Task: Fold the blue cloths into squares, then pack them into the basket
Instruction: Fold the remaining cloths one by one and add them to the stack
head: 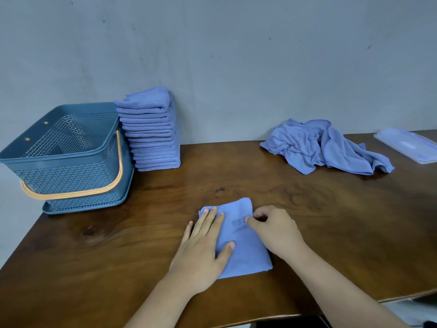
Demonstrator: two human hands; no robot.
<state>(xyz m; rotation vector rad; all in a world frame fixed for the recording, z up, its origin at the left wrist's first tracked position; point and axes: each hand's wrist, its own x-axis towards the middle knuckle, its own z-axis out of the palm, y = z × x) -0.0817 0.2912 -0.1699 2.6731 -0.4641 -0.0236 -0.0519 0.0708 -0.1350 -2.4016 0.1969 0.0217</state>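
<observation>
A blue cloth (243, 252), folded to a rough square, lies on the wooden table near the front edge. My left hand (203, 247) presses flat on its left half with straight fingers. My right hand (274, 230) rests on the cloth's right edge, fingers curled and pinching the fold near the printed letters. A tall stack of folded blue cloths (151, 131) stands against the wall at the back left. Beside it sits the blue basket (35, 159) with an orange handle, nothing visible inside. A heap of unfolded blue cloths (321, 147) lies at the back right.
The wooden table (106, 245) ends close to my body at the front and drops off at the left past the basket. A clear plastic sleeve (409, 145) lies at the far right by the wall. The grey wall runs right behind the stack.
</observation>
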